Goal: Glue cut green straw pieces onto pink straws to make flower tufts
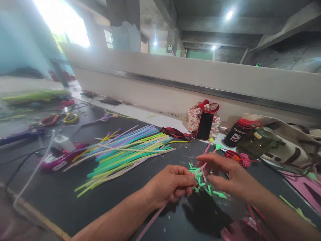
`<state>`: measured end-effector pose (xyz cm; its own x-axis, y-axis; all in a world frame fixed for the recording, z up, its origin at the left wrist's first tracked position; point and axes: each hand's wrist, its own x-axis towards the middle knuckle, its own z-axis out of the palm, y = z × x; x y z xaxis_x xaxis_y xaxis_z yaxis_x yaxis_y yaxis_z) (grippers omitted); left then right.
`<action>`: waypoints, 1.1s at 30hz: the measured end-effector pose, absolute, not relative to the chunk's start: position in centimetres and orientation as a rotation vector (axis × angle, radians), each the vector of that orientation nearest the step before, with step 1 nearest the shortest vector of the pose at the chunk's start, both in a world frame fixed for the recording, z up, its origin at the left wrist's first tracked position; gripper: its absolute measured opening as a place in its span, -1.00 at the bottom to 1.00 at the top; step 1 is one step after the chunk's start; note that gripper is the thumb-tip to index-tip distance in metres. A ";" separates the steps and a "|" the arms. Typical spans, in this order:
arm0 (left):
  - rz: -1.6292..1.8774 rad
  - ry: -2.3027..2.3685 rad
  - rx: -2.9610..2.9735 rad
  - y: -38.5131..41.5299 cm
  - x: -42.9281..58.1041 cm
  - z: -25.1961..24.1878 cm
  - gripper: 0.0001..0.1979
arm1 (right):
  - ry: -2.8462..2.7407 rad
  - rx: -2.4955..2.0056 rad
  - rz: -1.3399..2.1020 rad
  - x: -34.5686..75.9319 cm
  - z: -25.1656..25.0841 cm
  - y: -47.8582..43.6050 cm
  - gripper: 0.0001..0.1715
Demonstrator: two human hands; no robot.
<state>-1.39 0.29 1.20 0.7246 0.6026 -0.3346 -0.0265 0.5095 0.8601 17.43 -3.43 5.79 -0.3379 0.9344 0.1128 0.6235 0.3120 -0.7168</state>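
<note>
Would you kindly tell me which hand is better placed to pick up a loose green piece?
Probably the right hand: it looks open, close to the green pieces, while the left hand holds the pink stem.

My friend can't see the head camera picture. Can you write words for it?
A person's left hand pinches a thin pink fuzzy stem above a dark table, the right hand open beside it. Short green snippets lie near both hands; long pastel fuzzy stems are piled leftward.
</note>
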 end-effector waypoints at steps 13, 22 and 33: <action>0.481 0.766 1.340 -0.3 -1.1 0.7 -0.80 | -1.974 -1.555 1.029 17.6 5.6 -2.8 -0.78; 0.505 0.766 1.412 -0.2 -1.3 0.7 -0.74 | -1.973 -1.621 0.991 17.2 5.8 -2.9 -0.87; 0.503 0.797 1.408 -0.2 -1.2 0.5 -0.80 | -1.998 -1.637 1.037 17.4 5.4 -2.8 -0.84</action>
